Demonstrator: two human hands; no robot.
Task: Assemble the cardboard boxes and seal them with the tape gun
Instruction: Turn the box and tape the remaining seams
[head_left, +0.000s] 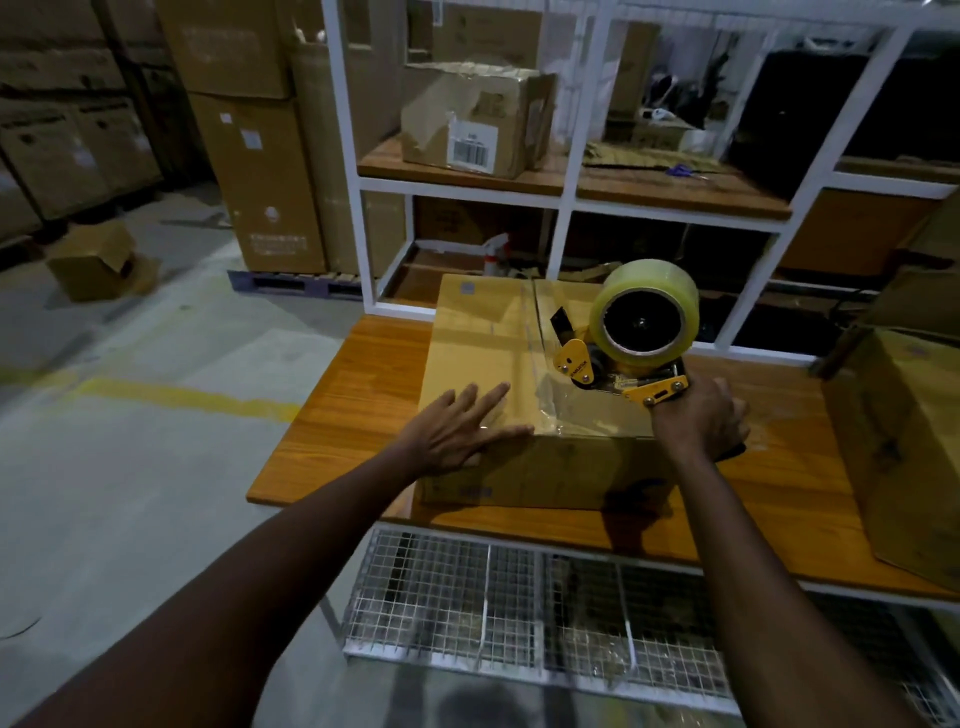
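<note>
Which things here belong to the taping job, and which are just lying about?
In the job: cardboard box on the table, tape gun working along its top.
Lying about: floor box, labelled shelf box, spray bottle, scissors.

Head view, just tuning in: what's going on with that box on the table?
A person is taping the cardboard box on the wooden table. The left hand lies flat on its top, fingers straight. The right hand grips the tape gun, held low over the top near the front edge, where clear tape is laid. A second box stands at the table's right.
</note>
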